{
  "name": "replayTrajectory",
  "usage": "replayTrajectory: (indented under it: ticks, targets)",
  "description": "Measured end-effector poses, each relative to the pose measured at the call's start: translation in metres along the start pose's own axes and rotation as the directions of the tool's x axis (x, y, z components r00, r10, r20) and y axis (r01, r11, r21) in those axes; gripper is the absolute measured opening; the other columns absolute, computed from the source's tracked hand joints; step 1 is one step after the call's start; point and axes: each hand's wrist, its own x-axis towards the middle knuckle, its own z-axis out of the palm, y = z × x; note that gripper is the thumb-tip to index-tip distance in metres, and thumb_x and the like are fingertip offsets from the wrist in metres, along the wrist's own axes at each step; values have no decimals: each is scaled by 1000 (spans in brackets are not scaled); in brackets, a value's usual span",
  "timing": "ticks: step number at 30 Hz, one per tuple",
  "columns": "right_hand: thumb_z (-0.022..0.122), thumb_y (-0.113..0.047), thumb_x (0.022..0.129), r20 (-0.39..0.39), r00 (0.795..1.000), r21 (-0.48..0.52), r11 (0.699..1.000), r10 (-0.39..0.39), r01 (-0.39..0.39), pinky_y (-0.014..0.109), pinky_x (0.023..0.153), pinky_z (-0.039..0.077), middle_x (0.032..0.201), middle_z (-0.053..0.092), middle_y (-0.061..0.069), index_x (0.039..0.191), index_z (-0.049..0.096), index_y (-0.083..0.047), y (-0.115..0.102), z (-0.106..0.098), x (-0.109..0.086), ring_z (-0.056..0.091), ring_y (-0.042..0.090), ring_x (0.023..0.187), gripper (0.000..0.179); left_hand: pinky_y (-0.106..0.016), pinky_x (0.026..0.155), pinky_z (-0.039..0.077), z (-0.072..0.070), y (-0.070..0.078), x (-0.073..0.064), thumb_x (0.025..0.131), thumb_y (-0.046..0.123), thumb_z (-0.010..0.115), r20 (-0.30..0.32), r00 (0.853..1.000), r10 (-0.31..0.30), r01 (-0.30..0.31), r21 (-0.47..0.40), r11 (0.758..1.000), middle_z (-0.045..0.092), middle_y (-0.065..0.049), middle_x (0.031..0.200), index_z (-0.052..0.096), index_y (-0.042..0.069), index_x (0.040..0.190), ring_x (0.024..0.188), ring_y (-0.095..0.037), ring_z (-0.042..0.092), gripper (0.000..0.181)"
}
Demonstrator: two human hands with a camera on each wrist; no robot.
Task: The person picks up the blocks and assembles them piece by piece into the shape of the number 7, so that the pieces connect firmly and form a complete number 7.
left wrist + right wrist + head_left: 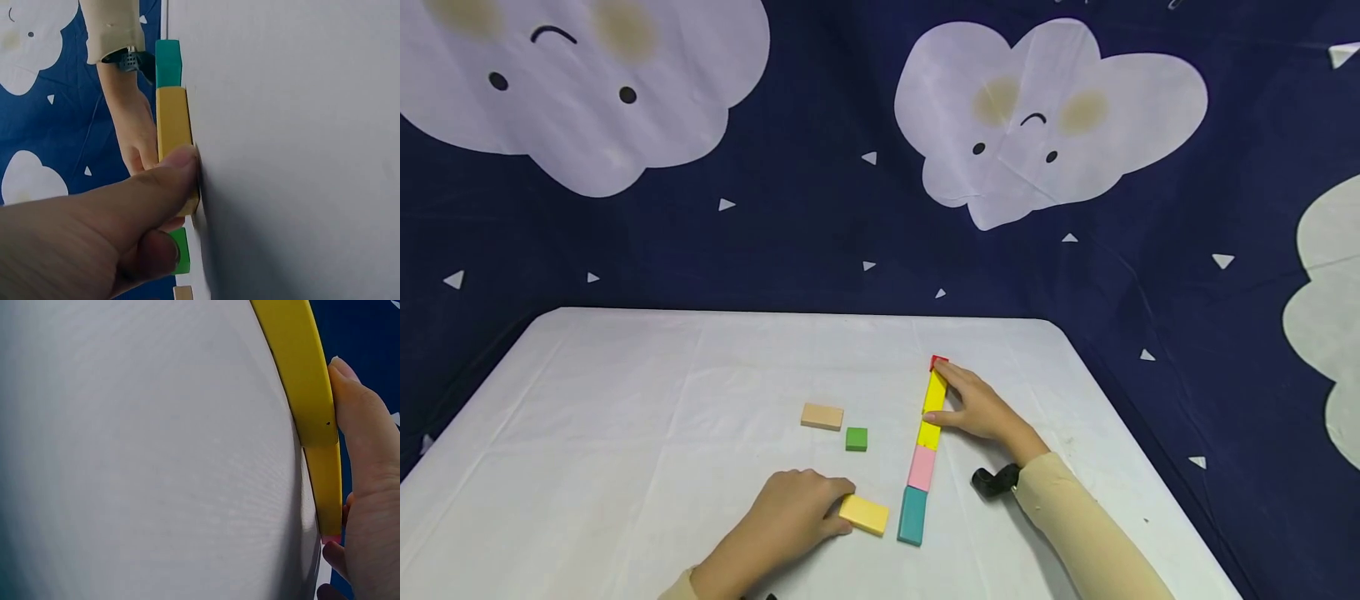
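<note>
My left hand [793,512] pinches a pale yellow block [864,515] between thumb and fingers, just left of the row's near end. In the left wrist view, the thumb lies against this yellow block [174,122]. The row runs from a teal block [912,516] through a pink block [922,468] and two bright yellow blocks [929,434] to a red block [935,361]. At its far part rests my right hand [977,406], thumb across the yellow blocks and fingertips by the red one. The right wrist view shows that thumb along a yellow block [300,375].
A wooden-coloured block [822,417] and a green block [856,439] lie left of the row. White cloth covers the table [587,400]. Behind it hangs a dark blue curtain [820,233] with clouds. A black device [995,482] sits at my right wrist.
</note>
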Motion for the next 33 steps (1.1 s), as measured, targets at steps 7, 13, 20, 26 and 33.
replayTrajectory:
  ticks: [7,13,20,26,33]
  targets:
    - [74,-64,78,-7,1000,10,1000,-2,2,54,120,23,165,25,5,158,26,-20,-1,0,-1,25,32,151,103,-28,59,44,-2,-5,-2,75,44,81,24,999,-35,37,-99,994,75,10,94,75,21,109,71,-4,59,41]
    - [74,-63,78,-8,1000,16,1000,-4,4,53,121,22,165,25,4,158,25,-20,-1,0,-1,25,31,151,103,-22,54,34,-2,-9,-2,74,41,82,36,998,-51,57,-191,980,58,18,68,76,20,107,59,1,41,39]
    - [74,-62,78,-7,1000,24,1000,2,-1,53,121,22,165,25,5,158,26,-20,-1,0,-3,25,32,151,103,-20,51,32,-1,-14,0,77,41,80,3,999,-55,54,-248,967,46,18,60,75,18,106,54,2,38,36]
    - [74,-62,78,-5,1000,24,1000,7,-7,53,121,22,165,25,5,158,26,-20,-1,0,-4,24,31,151,103,-20,50,30,-3,-17,3,83,38,77,0,998,-68,66,-267,962,45,17,59,73,17,110,52,1,36,34]
    - [73,-66,77,-5,1000,30,999,13,-13,53,121,22,165,25,5,158,26,-20,1,2,-3,24,31,151,104,-22,50,31,-12,-20,21,85,39,75,-32,993,-111,102,-208,973,47,15,60,72,17,115,52,-2,38,37]
